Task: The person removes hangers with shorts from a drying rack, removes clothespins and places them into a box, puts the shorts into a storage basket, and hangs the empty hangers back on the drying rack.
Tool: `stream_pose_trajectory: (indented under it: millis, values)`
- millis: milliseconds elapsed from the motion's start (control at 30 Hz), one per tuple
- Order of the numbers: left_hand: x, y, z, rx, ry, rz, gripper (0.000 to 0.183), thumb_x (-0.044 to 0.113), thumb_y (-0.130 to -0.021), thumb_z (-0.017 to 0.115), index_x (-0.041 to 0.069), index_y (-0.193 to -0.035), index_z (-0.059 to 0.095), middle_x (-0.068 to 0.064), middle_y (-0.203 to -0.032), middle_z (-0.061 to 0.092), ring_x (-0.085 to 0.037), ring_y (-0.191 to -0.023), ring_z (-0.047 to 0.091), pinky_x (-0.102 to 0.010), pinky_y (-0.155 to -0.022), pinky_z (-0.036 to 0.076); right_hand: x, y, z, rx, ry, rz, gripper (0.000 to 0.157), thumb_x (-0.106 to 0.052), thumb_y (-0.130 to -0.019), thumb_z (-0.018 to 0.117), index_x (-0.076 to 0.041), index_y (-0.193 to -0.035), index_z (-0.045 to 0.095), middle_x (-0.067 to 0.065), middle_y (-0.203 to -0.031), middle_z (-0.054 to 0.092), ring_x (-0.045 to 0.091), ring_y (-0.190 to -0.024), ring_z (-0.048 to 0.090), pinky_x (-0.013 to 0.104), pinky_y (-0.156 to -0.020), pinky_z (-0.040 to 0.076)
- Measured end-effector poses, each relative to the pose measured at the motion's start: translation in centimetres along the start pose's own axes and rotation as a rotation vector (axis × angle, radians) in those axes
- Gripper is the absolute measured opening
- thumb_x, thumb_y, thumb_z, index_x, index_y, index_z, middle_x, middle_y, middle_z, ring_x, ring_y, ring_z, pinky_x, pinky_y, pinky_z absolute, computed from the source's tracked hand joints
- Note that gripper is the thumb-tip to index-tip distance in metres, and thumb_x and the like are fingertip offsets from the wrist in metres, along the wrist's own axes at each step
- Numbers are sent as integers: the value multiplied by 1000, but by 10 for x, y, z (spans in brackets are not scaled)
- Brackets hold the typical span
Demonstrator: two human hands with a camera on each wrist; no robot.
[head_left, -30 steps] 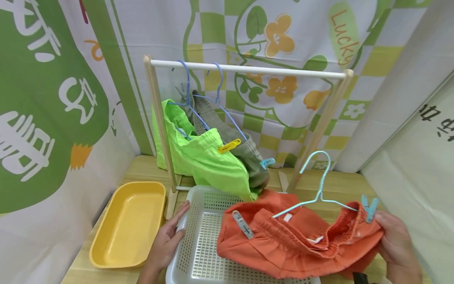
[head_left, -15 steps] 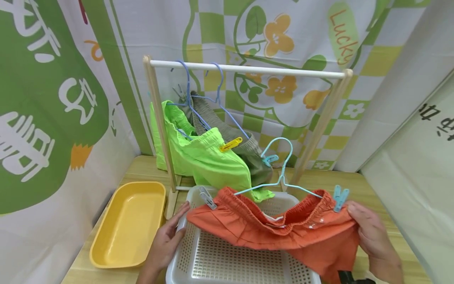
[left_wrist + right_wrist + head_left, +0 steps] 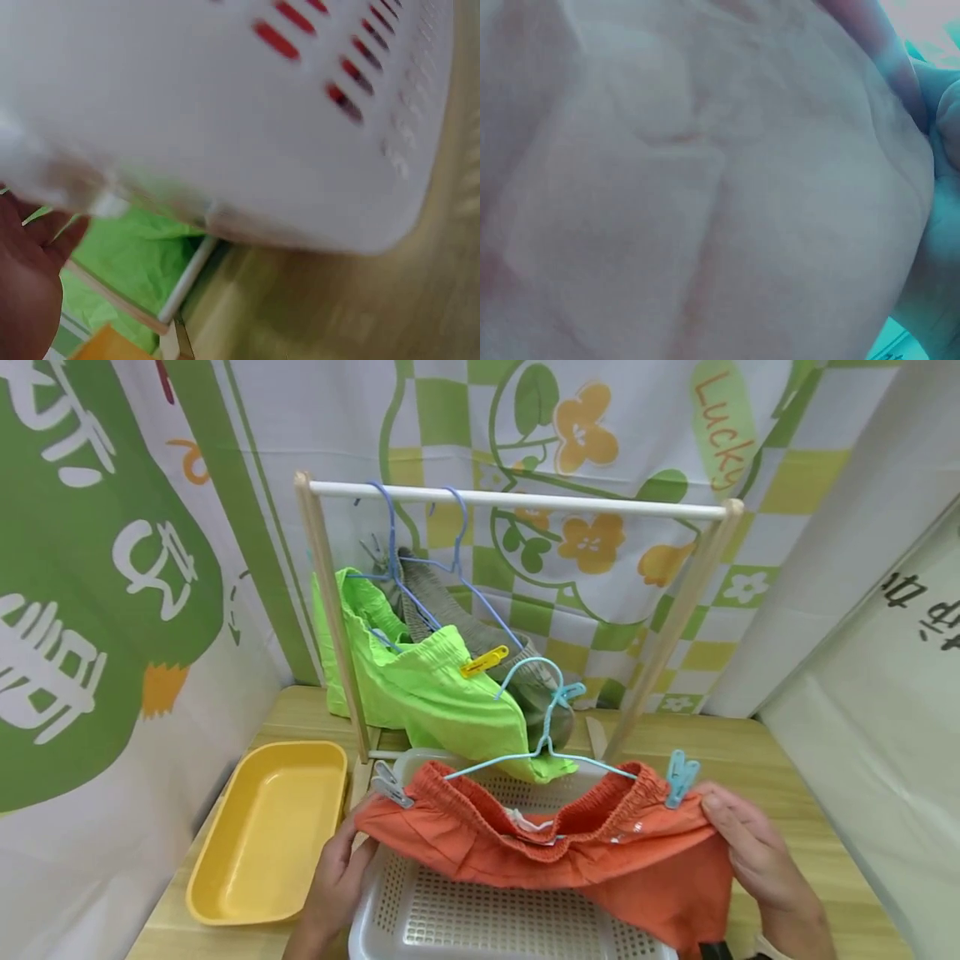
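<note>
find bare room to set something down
Bare tabletop shows between the right hand and the right cloth wall; the yellow tray is also bare. It is crowded over the white basket, where orange shorts spread and green shorts hang close.

The orange shorts [image 3: 487,864] are matt, softly creased cloth with a ruckled waistband, the green shorts [image 3: 465,718] and grey shorts [image 3: 442,597] likewise matt cloth. The pegs [image 3: 681,779] look like smooth plastic, as do the perforated basket [image 3: 480,931] and the glossier tray [image 3: 266,835]; the hanger [image 3: 546,727] is smooth. The posts [image 3: 667,627] are pale, smooth wood, the table [image 3: 813,827] wood-grained with a slight sheen, the curtain [image 3: 277,435] matt printed cloth.
</note>
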State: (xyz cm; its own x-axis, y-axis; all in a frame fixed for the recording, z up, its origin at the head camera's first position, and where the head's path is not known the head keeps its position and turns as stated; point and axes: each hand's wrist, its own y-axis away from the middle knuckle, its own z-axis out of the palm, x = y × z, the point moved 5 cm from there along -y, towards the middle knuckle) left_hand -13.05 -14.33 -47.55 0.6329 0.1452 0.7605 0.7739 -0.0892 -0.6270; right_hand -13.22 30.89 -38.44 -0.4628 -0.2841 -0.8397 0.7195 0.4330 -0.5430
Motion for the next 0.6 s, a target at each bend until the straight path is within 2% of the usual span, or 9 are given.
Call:
stream_pose_trajectory:
  millis: [133,367,500,600]
  values:
    - [14,-3,0,-3,80,22,48,-25,-92,37,-18,-137,50,0,-143,59,-14,-135,51,-25,-113,38,-4,-4,5,10,4,-8,48,19,-102,7,17,-121,51,14,-118,64,17,-103,67,26,-81,58]
    - [50,-16,-10,109,151,56,54,-25,-94,31,-4,-134,59,-1,-130,66,-11,-121,60,-21,-103,47,-13,-10,15,13,-26,-28,50,17,-103,6,15,-124,51,15,-119,67,18,-105,69,26,-84,58]
    - [62,-25,-15,85,332,77,49,-24,-97,25,-15,-139,50,-13,-136,61,-18,-123,58,-25,-103,48,-17,-15,20,32,9,-52,47,18,-103,8,17,-123,51,15,-117,67,17,-103,69,26,-83,58]
    - [65,-29,-17,58,438,52,44,-20,-101,23,-21,-141,41,-17,-138,58,-19,-120,58,-26,-99,51,-16,-16,21,67,93,-42,45,18,-104,12,15,-122,53,12,-114,68,15,-100,70,25,-81,58]
